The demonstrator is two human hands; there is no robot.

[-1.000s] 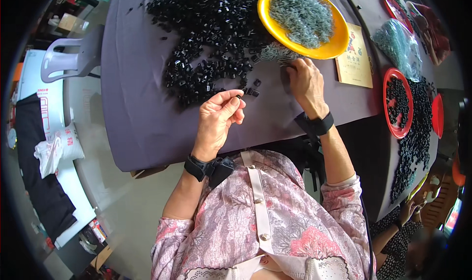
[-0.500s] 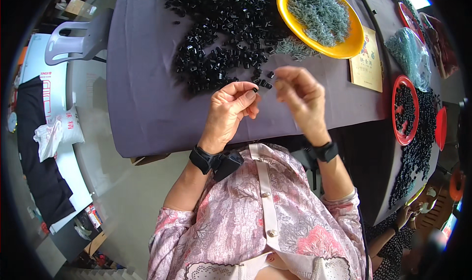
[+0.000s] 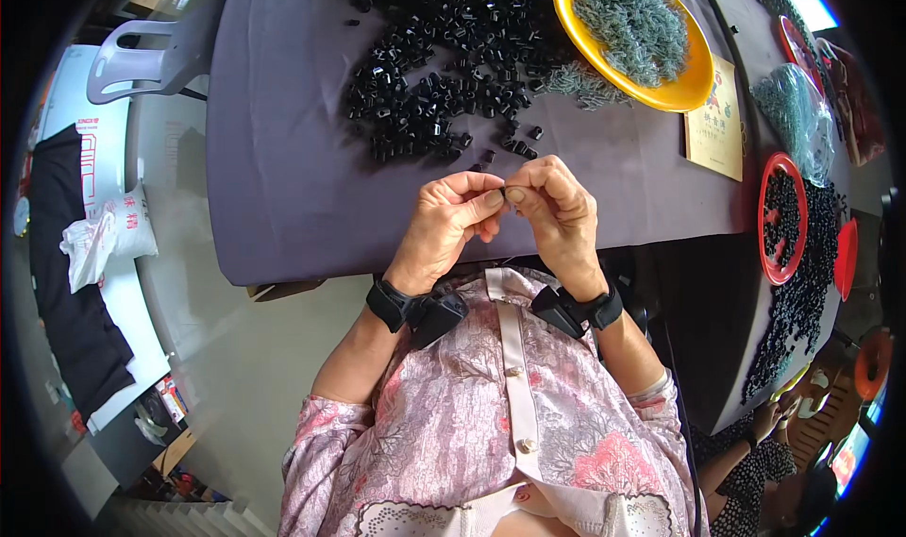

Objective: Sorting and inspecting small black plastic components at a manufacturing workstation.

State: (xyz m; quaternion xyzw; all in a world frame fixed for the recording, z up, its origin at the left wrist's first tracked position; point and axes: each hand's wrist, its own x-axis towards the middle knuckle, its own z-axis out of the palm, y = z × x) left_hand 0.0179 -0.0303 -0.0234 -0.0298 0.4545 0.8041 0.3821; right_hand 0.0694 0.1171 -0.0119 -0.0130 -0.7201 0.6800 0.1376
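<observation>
My left hand (image 3: 439, 224) pinches a small black plastic piece (image 3: 501, 192) between thumb and forefinger, just over the near part of the table. Against it, my right hand (image 3: 564, 221) is closed in a pinch, thumb and forefinger touching my left fingertips. Whatever the right fingers hold is hidden between them. Beyond my hands spreads a large pile of black plastic pieces (image 3: 406, 103), with a few strays close to my fingertips. To its right, a yellow plate (image 3: 696, 86) is heaped with clear greyish pin-like pieces (image 3: 634, 32). More of these loose clear pieces (image 3: 580, 86) lie beside the plate.
A grey cloth covers the table (image 3: 283, 178). A booklet (image 3: 715, 126) lies right of the plate. Farther right are a red-rimmed tray (image 3: 763, 226), a plastic bag (image 3: 793, 108) and a co-worker's arm (image 3: 731, 457). A grey plastic chair (image 3: 142, 70) stands at the left.
My right hand has moved left from beside the black pieces to meet my left hand, which still pinches the small piece. The view has shifted slightly.
</observation>
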